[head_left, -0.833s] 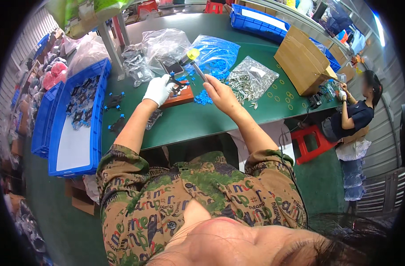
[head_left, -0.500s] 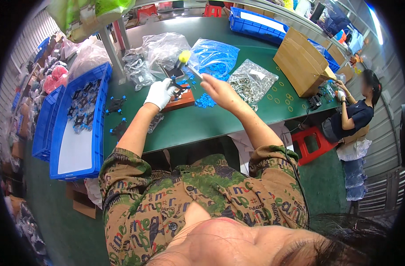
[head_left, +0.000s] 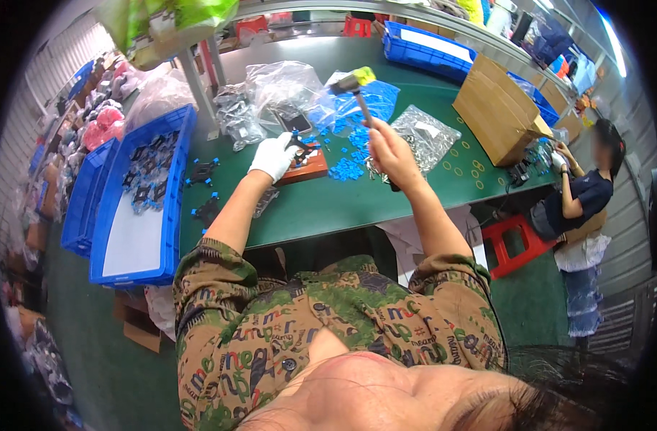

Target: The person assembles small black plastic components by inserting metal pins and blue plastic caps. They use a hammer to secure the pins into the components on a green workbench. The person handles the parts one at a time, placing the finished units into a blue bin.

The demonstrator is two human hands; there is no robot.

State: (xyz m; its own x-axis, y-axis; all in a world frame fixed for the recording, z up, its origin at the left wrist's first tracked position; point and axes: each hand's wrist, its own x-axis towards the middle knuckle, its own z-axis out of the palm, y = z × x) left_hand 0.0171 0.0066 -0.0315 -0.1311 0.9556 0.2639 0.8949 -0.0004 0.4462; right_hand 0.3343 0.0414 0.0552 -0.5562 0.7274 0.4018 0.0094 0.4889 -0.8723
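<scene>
My left hand (head_left: pixel 273 158), in a white glove, has its fingers closed on a black bracket with blue end pieces (head_left: pixel 305 149). The bracket rests on a reddish-brown block (head_left: pixel 308 171). In my bare right hand (head_left: pixel 392 154) is the handle of a hammer (head_left: pixel 354 82) with one yellow-green face and one dark face. The hammer is raised, its head apart from the bracket. Small blue pieces (head_left: pixel 345 171) lie in a heap right of the block. Similar black brackets (head_left: pixel 202 171) lie on the green table left of my hand.
A blue crate (head_left: pixel 138 276) with bagged brackets stands at left. Behind the block are clear plastic bags (head_left: pixel 282 82) and a bag of blue pieces (head_left: pixel 380 100). A bag of metal parts (head_left: pixel 429 136), yellow rings and a cardboard box (head_left: pixel 497 108) lie rightward. A co-worker (head_left: pixel 580 179) sits at far right.
The hammer has swung up and to the right, away from the bracket, with my right hand. My left hand stays on the bracket at the block. The whole view has shifted slightly.
</scene>
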